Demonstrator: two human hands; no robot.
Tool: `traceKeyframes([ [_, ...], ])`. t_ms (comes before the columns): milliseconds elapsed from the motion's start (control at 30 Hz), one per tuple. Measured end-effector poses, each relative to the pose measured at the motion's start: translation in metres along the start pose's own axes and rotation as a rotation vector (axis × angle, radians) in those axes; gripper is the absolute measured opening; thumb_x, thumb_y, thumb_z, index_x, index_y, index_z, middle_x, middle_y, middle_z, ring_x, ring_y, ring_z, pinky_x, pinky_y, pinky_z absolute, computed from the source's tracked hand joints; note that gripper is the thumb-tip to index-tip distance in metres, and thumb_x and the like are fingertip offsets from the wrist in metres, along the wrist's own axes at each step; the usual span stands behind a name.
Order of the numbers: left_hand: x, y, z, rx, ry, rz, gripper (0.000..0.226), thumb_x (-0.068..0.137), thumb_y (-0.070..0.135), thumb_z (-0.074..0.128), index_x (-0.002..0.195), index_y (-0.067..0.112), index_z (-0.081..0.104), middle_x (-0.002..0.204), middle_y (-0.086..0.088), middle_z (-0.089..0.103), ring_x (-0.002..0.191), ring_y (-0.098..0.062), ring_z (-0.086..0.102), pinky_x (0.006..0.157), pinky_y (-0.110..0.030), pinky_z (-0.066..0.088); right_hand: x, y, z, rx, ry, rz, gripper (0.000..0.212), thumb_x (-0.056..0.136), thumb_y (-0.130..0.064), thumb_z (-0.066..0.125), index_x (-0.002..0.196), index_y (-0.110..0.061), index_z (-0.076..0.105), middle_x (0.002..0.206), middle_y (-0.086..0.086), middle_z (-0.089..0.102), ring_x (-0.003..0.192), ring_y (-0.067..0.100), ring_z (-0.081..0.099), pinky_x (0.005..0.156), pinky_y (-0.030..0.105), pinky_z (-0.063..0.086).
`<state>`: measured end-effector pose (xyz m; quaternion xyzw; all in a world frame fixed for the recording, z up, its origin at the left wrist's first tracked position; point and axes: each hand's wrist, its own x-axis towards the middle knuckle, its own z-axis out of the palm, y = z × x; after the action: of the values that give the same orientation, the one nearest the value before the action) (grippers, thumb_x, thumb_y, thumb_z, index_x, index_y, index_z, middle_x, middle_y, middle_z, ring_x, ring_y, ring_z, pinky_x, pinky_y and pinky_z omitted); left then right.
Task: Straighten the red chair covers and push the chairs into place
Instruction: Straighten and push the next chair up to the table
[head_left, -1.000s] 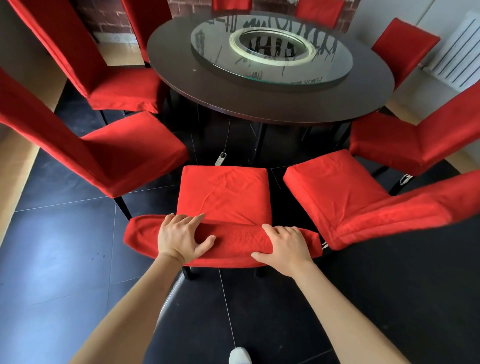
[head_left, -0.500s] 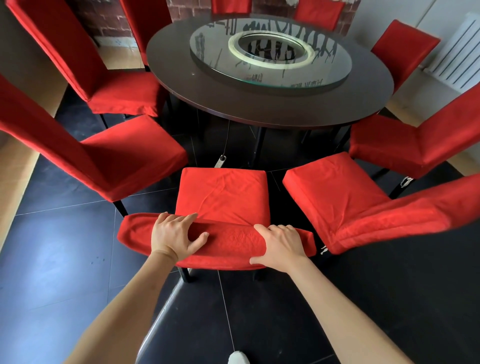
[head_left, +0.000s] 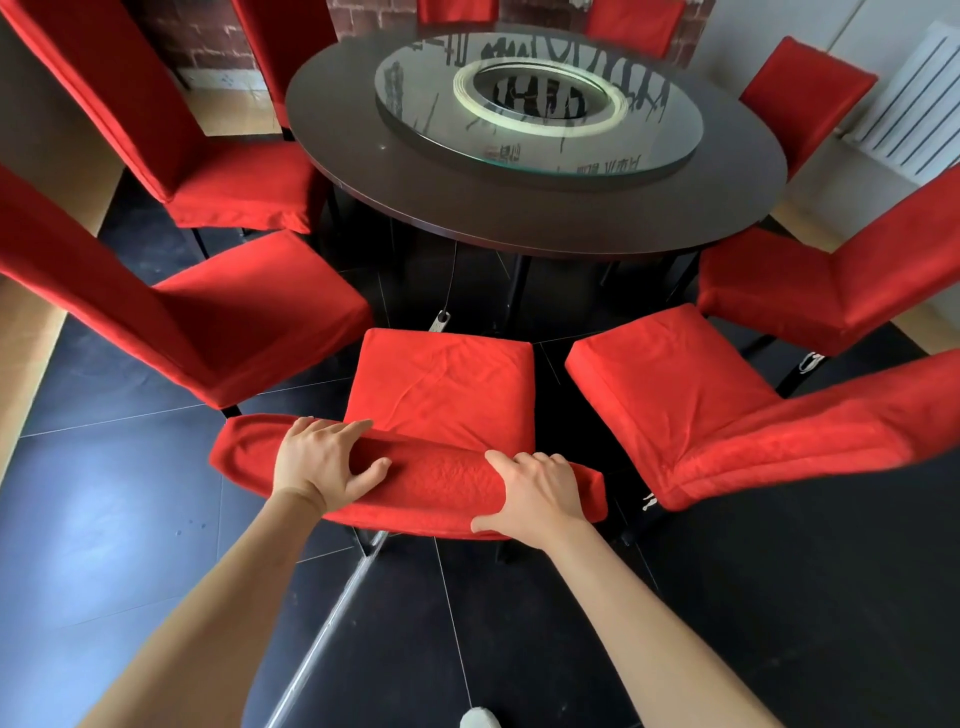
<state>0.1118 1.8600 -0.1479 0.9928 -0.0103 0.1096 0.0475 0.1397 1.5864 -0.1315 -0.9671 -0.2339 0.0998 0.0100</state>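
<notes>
A chair in a red cover (head_left: 441, 384) stands right in front of me, facing the round dark table (head_left: 519, 208). My left hand (head_left: 322, 462) grips the top of its backrest on the left, fingers over the front and thumb on the near side. My right hand (head_left: 535, 493) grips the same backrest top on the right. The seat cover shows a few creases. The front of the seat sits a short way off the table's edge.
Several more red-covered chairs ring the table: one close on the left (head_left: 208, 322), one close on the right (head_left: 701, 410), others further round. A glass turntable (head_left: 540, 98) lies on the table. A white radiator (head_left: 914, 109) hangs at the far right. The floor is dark tile.
The chair, with both hands on its backrest, has slid a little forward toward the table. Both grips are unchanged.
</notes>
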Motion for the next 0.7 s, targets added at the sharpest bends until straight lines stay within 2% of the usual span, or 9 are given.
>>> traceKeyframes([
  [133, 0.000, -0.020, 0.002, 0.006, -0.039, 0.009, 0.076, 0.078, 0.068, 0.033, 0.102, 0.008, 0.074, 0.076, -0.011, 0.073, 0.071, -0.031, 0.069, 0.074, -0.042, 0.052, 0.002, -0.020, 0.008, 0.020, -0.019, 0.022, 0.094, 0.065, -0.079, 0.061, 0.140, -0.027, 0.038, 0.117, 0.005, 0.062, 0.110, 0.026, 0.056, 0.098, 0.041, 0.037],
  [267, 0.002, -0.025, 0.002, 0.013, -0.028, 0.039, 0.094, 0.084, 0.077, 0.010, 0.102, 0.010, 0.074, 0.076, -0.009, 0.073, 0.071, -0.030, 0.069, 0.072, -0.042, 0.052, 0.004, -0.024, 0.009, 0.017, -0.015, 0.052, 0.095, 0.064, -0.080, 0.061, 0.140, -0.028, 0.037, 0.117, 0.003, 0.060, 0.111, 0.025, 0.054, 0.098, 0.041, 0.036],
  [433, 0.001, -0.026, 0.003, -0.002, -0.058, 0.034, 0.076, 0.076, 0.069, 0.033, 0.104, 0.011, 0.074, 0.082, -0.009, 0.074, 0.077, -0.032, 0.069, 0.075, -0.043, 0.051, 0.005, -0.026, 0.010, -0.004, -0.010, 0.087, 0.096, 0.062, -0.082, 0.060, 0.140, -0.031, 0.035, 0.121, 0.001, 0.054, 0.113, 0.023, 0.049, 0.096, 0.041, 0.036],
  [533, 0.001, -0.024, 0.002, -0.013, -0.064, 0.036, 0.077, 0.076, 0.070, 0.031, 0.105, 0.013, 0.073, 0.086, -0.008, 0.074, 0.081, -0.032, 0.069, 0.077, -0.043, 0.050, 0.005, -0.027, 0.009, -0.006, -0.018, 0.112, 0.096, 0.060, -0.083, 0.060, 0.139, -0.033, 0.035, 0.122, 0.000, 0.053, 0.113, 0.022, 0.047, 0.096, 0.041, 0.035],
  [633, 0.002, -0.025, 0.002, -0.027, -0.056, 0.059, 0.089, 0.082, 0.077, 0.016, 0.104, 0.014, 0.074, 0.087, -0.006, 0.074, 0.080, -0.031, 0.069, 0.077, -0.041, 0.050, 0.004, -0.028, 0.009, -0.002, -0.014, 0.130, 0.096, 0.059, -0.082, 0.061, 0.139, -0.035, 0.035, 0.122, 0.000, 0.053, 0.114, 0.022, 0.047, 0.097, 0.041, 0.034],
  [700, 0.002, -0.025, 0.002, -0.025, -0.046, 0.067, 0.088, 0.083, 0.077, 0.015, 0.101, 0.014, 0.074, 0.086, -0.005, 0.074, 0.079, -0.030, 0.069, 0.076, -0.040, 0.049, 0.005, -0.028, 0.010, -0.006, -0.014, 0.142, 0.096, 0.059, -0.083, 0.061, 0.139, -0.036, 0.034, 0.123, -0.001, 0.053, 0.115, 0.021, 0.047, 0.098, 0.041, 0.034],
])
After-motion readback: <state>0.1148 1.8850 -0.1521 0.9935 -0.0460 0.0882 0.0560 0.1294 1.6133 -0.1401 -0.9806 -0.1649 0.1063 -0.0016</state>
